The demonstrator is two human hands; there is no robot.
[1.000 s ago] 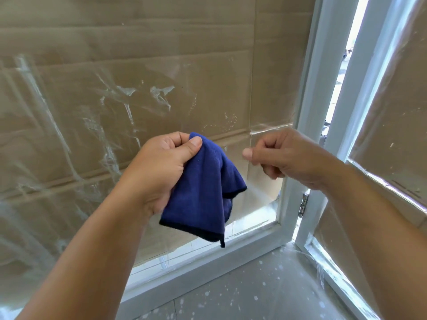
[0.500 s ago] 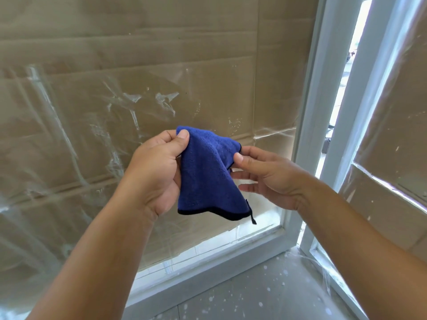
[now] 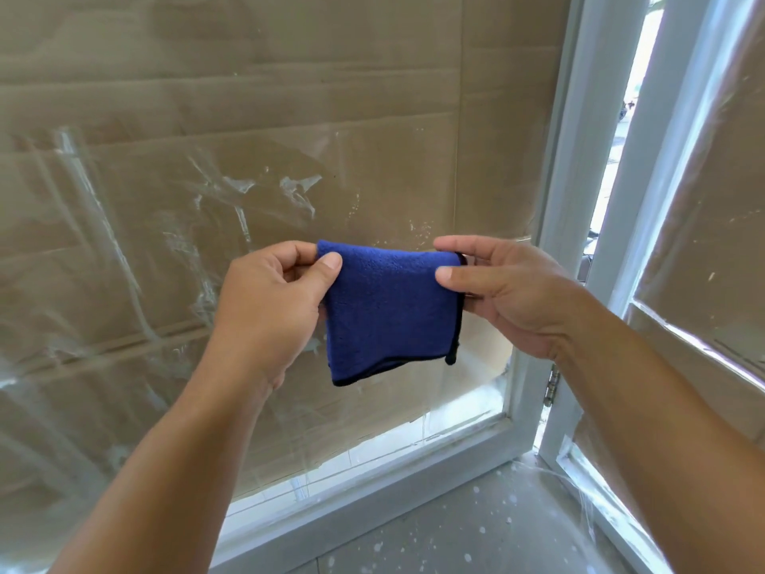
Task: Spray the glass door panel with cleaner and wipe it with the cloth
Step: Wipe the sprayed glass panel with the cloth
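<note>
Cloth (image 3: 391,310), dark blue with a black edge, now hangs spread flat between both hands at chest height, where half a second ago it drooped in a bunch from the left hand alone. Nearest the viewer, two bare forearms reach up from the lower corners. The left hand (image 3: 273,308) pinches the cloth's upper left corner between thumb and curled fingers. The right hand (image 3: 509,296), which a second ago was a loose fist apart from the cloth, now pinches the upper right corner between thumb and forefinger, the other fingers behind the fabric. Just beyond the cloth stands the glass door panel (image 3: 207,200), streaked with wet smears, brown cardboard showing behind it. Its white frame (image 3: 554,225) runs down the right side, and a speckled grey floor (image 3: 476,532) lies below.
</note>
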